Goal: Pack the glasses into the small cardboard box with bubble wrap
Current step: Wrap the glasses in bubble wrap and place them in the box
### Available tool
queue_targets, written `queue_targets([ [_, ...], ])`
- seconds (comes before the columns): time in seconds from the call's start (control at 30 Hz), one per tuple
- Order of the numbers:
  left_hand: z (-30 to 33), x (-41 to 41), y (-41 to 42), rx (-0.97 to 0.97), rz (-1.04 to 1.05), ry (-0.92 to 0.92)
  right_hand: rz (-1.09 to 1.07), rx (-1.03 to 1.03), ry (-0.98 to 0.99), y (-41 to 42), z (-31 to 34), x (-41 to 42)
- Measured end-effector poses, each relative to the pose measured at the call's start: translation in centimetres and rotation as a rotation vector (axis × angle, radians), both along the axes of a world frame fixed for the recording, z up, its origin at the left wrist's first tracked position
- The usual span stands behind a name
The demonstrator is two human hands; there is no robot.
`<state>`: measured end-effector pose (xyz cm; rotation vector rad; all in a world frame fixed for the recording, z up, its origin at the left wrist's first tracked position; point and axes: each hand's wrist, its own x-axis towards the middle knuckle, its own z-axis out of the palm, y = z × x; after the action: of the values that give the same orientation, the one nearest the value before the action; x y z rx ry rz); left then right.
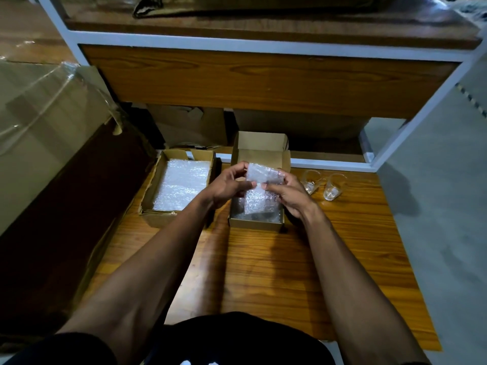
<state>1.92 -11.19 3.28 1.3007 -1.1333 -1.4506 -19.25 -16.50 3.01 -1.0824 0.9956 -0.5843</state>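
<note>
Holding a sheet of bubble wrap (259, 188) up over the small cardboard box (257, 222), the person pinches it from both sides: the left hand (229, 184) grips its left edge between thumb and curled fingers, and the right hand (286, 192) does the same on the right, thumbs nearly meeting at the middle of the sheet. Whether a glass is already rolled inside the wrap cannot be told; the plastic is cloudy and the light is dim. Two bare glasses (322, 184) stand on the wooden table (263, 272) just to the right of the box, close together and clear of the hands. The box sits open with its lid flap (261, 146) standing up at the back, and some wrap already lines its floor. A larger box (179, 188) to the left holds a flat stack of more wrap. To do this step well, the sheet should probably be kept taut and square between the two grips, then lowered straight down so it settles flat against the box walls rather than bunching. The right forearm passes near the glasses, so any reach for one calls for a slow, lifted approach to avoid knocking its neighbour over.
</note>
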Motion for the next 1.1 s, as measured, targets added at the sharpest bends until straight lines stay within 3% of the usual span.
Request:
queue_targets([
  [0.43, -0.2, -0.2, 0.0, 0.141, -0.005, 0.214, -0.008, -0.166, 0.002, -0.2, 0.2, -0.5],
  [0.63, -1.1, 0.0, -0.2, 0.094, 0.018, 0.120, -0.034, -0.200, 0.048, -0.4, -0.5, -0.3],
  [0.9, -1.2, 0.1, 0.0, 0.032, 0.144, 0.010, -0.012, 0.113, -0.095, -0.2, -0.2, -1.1],
  [1.1, -0.8, -0.2, 0.0, 0.024, 0.157, -0.049, 0.040, 0.015, -0.010, 0.2, 0.4, -0.3],
])
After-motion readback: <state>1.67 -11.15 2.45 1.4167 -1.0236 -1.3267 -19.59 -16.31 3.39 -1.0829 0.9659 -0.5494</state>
